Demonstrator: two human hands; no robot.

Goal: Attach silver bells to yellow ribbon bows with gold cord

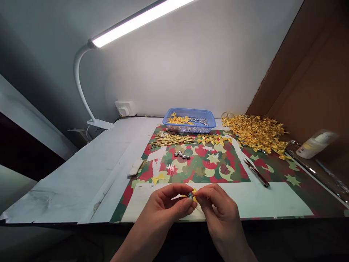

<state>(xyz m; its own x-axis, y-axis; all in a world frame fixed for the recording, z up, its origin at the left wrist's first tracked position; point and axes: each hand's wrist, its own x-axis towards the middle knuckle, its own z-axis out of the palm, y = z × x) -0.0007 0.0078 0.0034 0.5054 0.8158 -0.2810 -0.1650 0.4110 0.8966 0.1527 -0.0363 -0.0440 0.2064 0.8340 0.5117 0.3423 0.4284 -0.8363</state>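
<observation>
Near the front edge of the table, my left hand (174, 203) pinches a small shiny silver bell (190, 195) between thumb and fingers. My right hand (218, 207) is close beside it, thumb and forefinger pressed together at the bell's right side. A bit of yellow ribbon (194, 190) shows behind the fingertips; what exactly the right fingers grip is hidden. Several loose silver bells (182, 155) lie farther back on the patterned sheet. Behind them are a bundle of thin golden ties (174, 139) and several yellow ribbon bows (214, 139).
At the back stands a blue basket (188, 128) with yellow bows and silver bells inside. A large heap of yellow bows (256, 133) lies right. Tweezers (257, 174), a white bottle (316, 145), a folded white pad (135, 168) and a clip-on lamp (100, 124) surround the work area.
</observation>
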